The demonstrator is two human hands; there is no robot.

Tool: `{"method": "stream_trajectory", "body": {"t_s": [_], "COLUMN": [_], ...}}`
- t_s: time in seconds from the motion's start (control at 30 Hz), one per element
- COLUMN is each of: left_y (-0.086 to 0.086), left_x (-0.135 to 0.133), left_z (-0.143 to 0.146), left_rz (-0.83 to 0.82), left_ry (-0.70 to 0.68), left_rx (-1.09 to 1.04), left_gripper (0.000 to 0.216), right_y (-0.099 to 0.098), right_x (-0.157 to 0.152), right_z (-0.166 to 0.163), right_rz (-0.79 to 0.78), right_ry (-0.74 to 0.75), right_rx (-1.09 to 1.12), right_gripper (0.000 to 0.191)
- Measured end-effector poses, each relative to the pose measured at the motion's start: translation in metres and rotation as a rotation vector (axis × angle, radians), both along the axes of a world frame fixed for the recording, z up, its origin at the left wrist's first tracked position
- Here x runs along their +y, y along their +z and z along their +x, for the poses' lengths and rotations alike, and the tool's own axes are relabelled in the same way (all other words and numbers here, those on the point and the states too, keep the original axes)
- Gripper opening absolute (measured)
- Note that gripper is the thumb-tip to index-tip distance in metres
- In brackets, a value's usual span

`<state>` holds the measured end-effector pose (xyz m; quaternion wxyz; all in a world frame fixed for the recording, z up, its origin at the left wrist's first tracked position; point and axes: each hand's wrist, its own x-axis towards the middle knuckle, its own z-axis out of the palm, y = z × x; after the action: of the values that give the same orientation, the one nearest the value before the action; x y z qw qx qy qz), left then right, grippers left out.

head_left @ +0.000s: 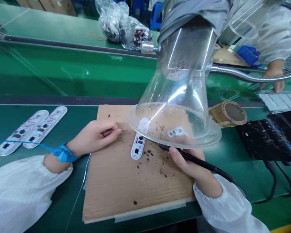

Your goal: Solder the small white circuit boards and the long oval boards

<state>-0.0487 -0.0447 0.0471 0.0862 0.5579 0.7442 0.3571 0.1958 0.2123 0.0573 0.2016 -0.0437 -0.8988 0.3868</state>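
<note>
My left hand [103, 136], with a blue wrist strap [64, 153] on its wrist, pinches a thin solder wire [127, 133] that points right. The wire's tip reaches the long white circuit board [137, 147] lying on the cardboard. In my right hand [188, 160] is a black soldering iron [195, 159], its tip angled left to the same board, under the hood's rim. Part of that board shows through the clear fume hood [174, 97]. A small white board piece [176, 131] also lies beneath the hood.
Two long white boards [45, 127] lie at left. Scorch marks dot the cardboard sheet [116, 187]. A brown round roll [230, 113] and a black box [274, 136] with cables stand at right. Plastic bags [121, 26] sit on the far ledge. Another person's hand [275, 74] is at upper right.
</note>
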Motion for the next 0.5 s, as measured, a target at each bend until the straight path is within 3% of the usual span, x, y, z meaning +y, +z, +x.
{"method": "stream_trajectory", "body": {"t_s": [0.37, 0.5], "left_y": [-0.0025, -0.0028], "left_x": [-0.0020, -0.0026], "left_z": [-0.0011, -0.0017], "left_rz": [0.006, -0.011], "left_ry": [-0.013, -0.014], "left_rx": [0.018, 0.021], "left_gripper": [0.029, 0.029], "right_y": [0.0000, 0.0021], "right_x": [0.0006, 0.0016], "right_z": [0.0000, -0.0019], "right_rz": [0.005, -0.006], "right_ry": [-0.013, 0.012], "right_rx": [-0.022, -0.025], "right_gripper": [0.026, 0.016]}}
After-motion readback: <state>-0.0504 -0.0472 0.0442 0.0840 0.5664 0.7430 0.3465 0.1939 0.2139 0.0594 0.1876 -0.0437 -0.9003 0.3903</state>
